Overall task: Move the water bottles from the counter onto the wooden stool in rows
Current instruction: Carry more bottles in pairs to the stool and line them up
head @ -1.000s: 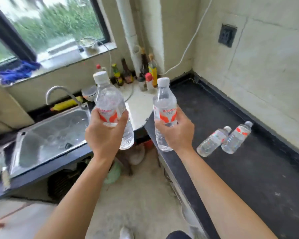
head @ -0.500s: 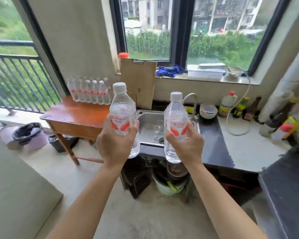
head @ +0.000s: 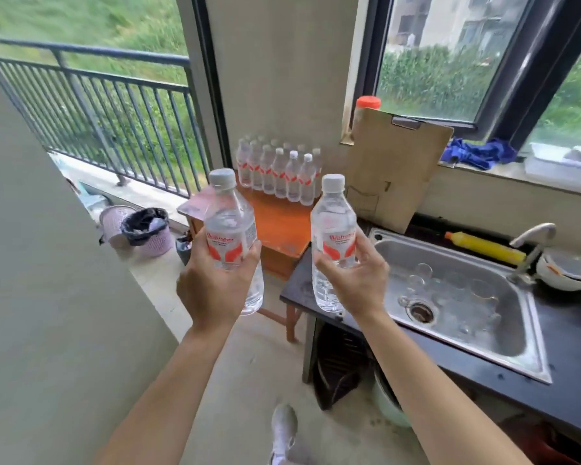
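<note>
My left hand (head: 212, 290) grips a clear water bottle (head: 230, 226) with a red-and-white label and white cap, held upright. My right hand (head: 356, 283) grips a second, matching water bottle (head: 332, 226), also upright. Both are held in the air in front of the wooden stool (head: 282, 223), which stands against the wall beside the counter. Several more bottles (head: 279, 172) stand in rows at the stool's far edge. The near part of the stool top is bare.
A steel sink (head: 457, 297) with glasses in it sits in the dark counter (head: 567, 330) on the right. A cutting board (head: 393, 169) leans by the window. A lilac bin (head: 145, 229) stands on the floor at left, near the balcony railing (head: 98, 105).
The view has swung left from the dark counter with two lying bottles to the stool. I have come closer to the stool, still carrying both bottles upright.
</note>
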`<state>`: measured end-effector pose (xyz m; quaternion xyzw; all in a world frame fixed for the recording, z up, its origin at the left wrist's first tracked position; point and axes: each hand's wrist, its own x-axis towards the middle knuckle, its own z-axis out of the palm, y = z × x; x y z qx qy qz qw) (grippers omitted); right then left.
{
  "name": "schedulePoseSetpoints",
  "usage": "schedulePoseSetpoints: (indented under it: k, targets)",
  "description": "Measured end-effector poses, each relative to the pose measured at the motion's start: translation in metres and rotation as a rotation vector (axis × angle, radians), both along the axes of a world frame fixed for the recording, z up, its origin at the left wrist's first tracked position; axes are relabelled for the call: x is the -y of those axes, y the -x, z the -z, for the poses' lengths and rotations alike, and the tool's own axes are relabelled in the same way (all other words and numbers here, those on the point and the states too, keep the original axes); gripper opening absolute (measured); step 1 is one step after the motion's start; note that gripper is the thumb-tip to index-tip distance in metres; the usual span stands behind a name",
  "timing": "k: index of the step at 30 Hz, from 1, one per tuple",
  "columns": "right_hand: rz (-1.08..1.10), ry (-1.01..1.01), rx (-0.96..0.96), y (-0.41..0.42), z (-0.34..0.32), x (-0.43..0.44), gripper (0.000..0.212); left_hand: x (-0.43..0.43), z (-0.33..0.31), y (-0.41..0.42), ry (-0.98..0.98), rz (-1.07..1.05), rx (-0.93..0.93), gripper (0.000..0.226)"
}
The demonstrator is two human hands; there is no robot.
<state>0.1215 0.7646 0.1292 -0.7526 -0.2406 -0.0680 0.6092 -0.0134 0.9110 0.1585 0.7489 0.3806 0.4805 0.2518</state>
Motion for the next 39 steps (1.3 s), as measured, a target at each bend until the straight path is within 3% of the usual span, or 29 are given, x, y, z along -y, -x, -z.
schedulePoseSetpoints:
  k: [11, 19, 25, 30, 35, 39]
  targets:
    - [-0.025, -0.045, -0.158, -0.128, 0.038, -0.241, 0.056, -0.232, 0.017, -0.119, -0.01, 0.042, -0.135, 0.073]
    - [-0.052, -0.099, -0.219, -0.205, 0.028, -0.347, 0.061, -0.347, 0.011, -0.198, 0.044, 0.097, -0.14, 0.073]
    - [0.085, -0.065, -0.208, -0.251, 0.054, -0.401, 0.062, -0.416, 0.042, -0.284, 0.104, 0.23, -0.174, 0.07]
    - [0.242, 0.076, -0.24, -0.287, 0.085, -0.451, 0.062, -0.483, 0.086, -0.349, 0.112, 0.385, -0.243, 0.069]
    - [0.39, 0.13, -0.43, -0.319, 0.118, -0.495, 0.07, -0.538, 0.126, -0.401, 0.18, 0.499, -0.363, 0.07]
    - [0.482, 0.195, -0.502, -0.335, 0.143, -0.518, 0.07, -0.571, 0.165, -0.433, 0.343, 0.619, -0.419, 0.072]
